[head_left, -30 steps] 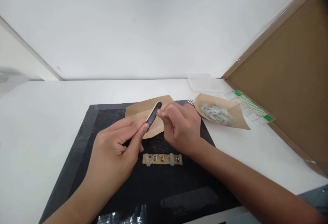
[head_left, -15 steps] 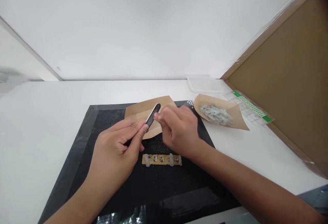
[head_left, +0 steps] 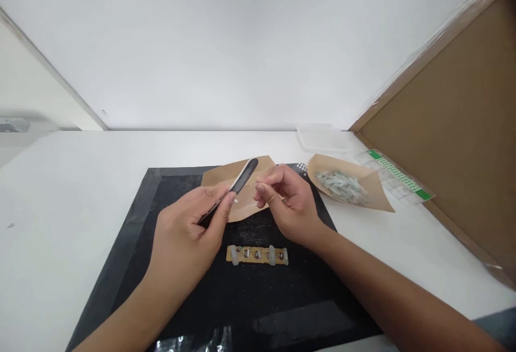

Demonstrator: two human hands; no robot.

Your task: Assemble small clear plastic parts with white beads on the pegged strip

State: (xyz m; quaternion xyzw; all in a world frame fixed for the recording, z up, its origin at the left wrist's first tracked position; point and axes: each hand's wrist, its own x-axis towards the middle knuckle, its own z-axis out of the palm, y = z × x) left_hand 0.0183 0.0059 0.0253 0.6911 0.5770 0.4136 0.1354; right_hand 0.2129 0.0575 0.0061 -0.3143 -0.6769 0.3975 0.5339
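Observation:
My left hand grips a slim dark file with a pale edge, its rounded tip pointing up and to the right. Just right of that tip, my right hand has thumb and forefinger pinched together; whatever lies between them is too small to make out. Beneath both hands is a sheet of brown paper, with a small white piece near the file. Nearer to me, a yellowish strip bears small metal parts and translucent bands on the black mat.
At the right, a brown paper holder contains many pale translucent slivers. Beside it lies a clear compartment case with a green label. A clear lid is at the back, and a brown board stands at the right.
My right hand has moved slightly right, away from the file, and its fingers have turned into clearer view. The whole view has shifted a little.

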